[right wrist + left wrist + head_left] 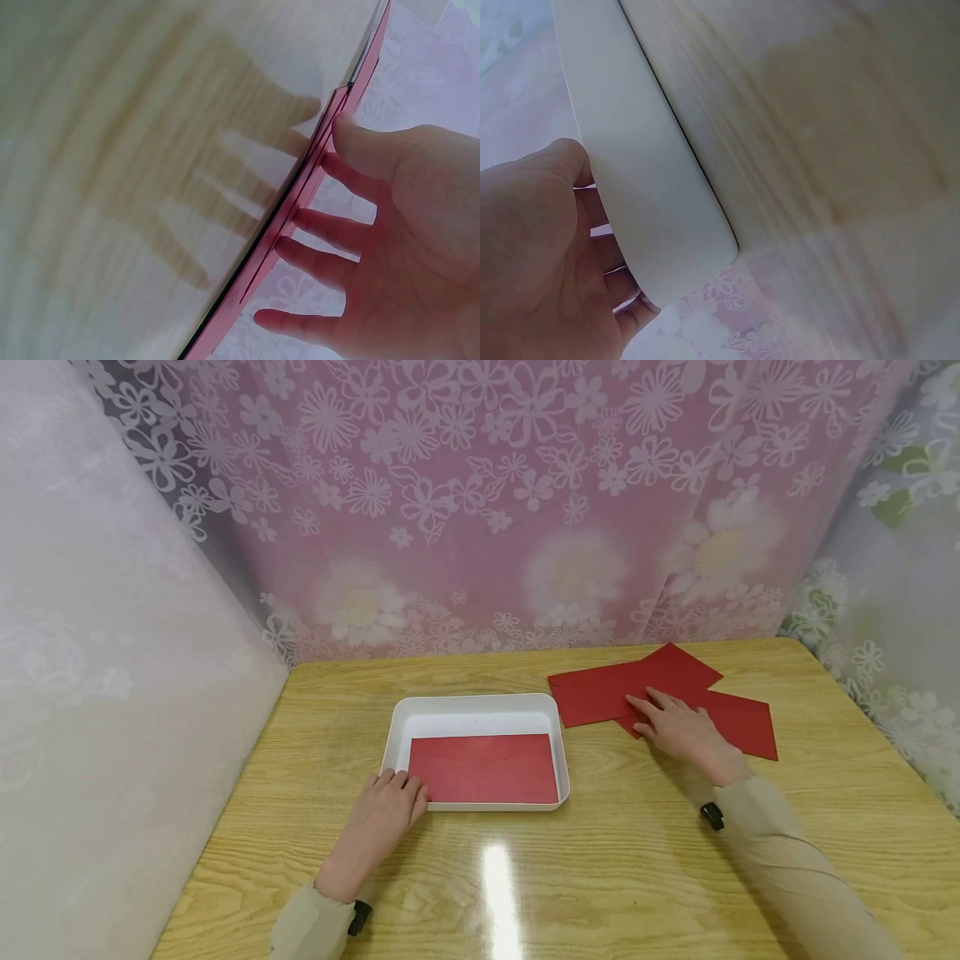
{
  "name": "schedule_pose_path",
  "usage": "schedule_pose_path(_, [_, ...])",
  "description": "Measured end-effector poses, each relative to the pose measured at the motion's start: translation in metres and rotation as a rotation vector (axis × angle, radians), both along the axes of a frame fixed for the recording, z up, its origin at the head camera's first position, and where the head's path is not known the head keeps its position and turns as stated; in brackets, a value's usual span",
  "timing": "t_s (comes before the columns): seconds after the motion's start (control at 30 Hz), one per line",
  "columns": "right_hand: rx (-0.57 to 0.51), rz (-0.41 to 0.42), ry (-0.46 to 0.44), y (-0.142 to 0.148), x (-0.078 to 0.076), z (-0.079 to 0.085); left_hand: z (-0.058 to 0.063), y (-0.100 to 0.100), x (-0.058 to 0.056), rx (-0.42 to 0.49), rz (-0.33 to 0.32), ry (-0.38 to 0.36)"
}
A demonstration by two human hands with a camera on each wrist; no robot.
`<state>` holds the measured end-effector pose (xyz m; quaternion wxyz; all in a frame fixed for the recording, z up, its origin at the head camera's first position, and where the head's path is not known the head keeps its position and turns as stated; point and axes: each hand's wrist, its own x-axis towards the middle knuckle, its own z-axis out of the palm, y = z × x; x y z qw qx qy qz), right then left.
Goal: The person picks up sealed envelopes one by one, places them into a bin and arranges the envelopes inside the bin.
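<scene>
A white rectangular tray (471, 702) stands on the table, with a red envelope (485, 769) lying flat inside along its near side. My left hand (385, 820) grips the tray's near left corner; in the left wrist view the thumb (571, 159) lies at the rim and the fingers reach over the far side. To the right of the tray, several red envelopes (590, 695) overlap at different angles. My right hand (687, 732) rests its spread, nearly straight fingertips on this pile. Seen from the right wrist, those fingers (330, 231) meet the edges of the stacked envelopes (289, 210).
The wood-grain table (600, 868) runs up to a pink flowered curtain (480, 527) at the back. A pale sheet (127, 610) hangs along the left side, and another flowered sheet (900, 635) closes off the right.
</scene>
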<state>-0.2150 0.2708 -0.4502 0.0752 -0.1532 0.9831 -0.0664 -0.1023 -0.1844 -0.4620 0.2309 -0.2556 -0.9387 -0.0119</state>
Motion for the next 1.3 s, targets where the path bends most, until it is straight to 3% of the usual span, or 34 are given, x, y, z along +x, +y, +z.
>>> schedule_pose_path(0.8, [0.034, 0.029, 0.028, 0.010, 0.026, 0.006, 0.003, 0.000, -0.001, 0.021, -0.048, 0.075])
schedule_pose_path(1.3, [0.057, 0.055, 0.087, 0.008, 0.056, 0.007, 0.000, 0.000, 0.000, 0.000, 0.000, -0.010])
